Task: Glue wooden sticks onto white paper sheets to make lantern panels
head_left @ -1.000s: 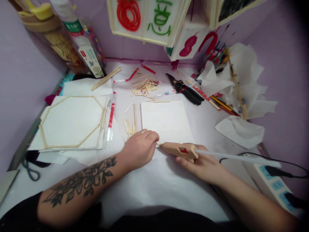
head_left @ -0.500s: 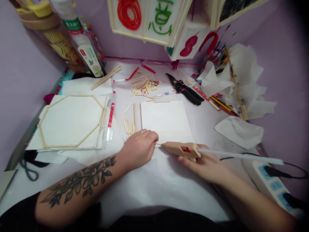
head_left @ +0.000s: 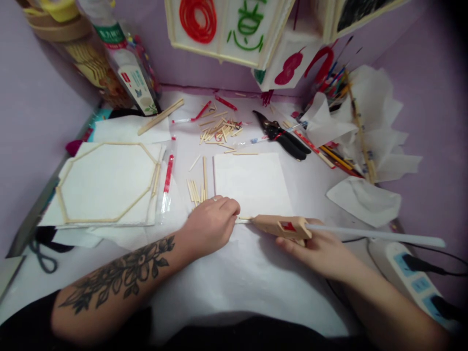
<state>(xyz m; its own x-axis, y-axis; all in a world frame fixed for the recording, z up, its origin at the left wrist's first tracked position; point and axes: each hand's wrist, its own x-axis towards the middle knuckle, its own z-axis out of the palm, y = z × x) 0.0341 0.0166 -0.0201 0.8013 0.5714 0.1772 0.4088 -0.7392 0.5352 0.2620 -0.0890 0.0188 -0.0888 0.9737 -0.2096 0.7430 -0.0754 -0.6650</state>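
My left hand [head_left: 211, 224] rests on the white paper with its fingers curled, pinching the end of a thin wooden stick [head_left: 244, 219] at the near edge of a white rectangular sheet [head_left: 252, 183]. My right hand [head_left: 321, 248] grips a tan glue gun [head_left: 283, 226] lying almost flat, its nozzle pointing left along that stick. A long white glue stick [head_left: 373, 235] juts out of the gun's back toward the right.
A hexagonal stick frame on paper [head_left: 106, 183] lies at the left. Loose wooden sticks [head_left: 197, 187], stick cuttings [head_left: 219, 130] and black cutters [head_left: 283, 134] lie beyond the sheet. Crumpled tissue [head_left: 363, 200] and a power strip [head_left: 413, 273] sit at the right. Painted lantern panels [head_left: 226, 29] hang above.
My right hand has drawn the glue gun a little to the right along the stick. My left hand has stayed in place.
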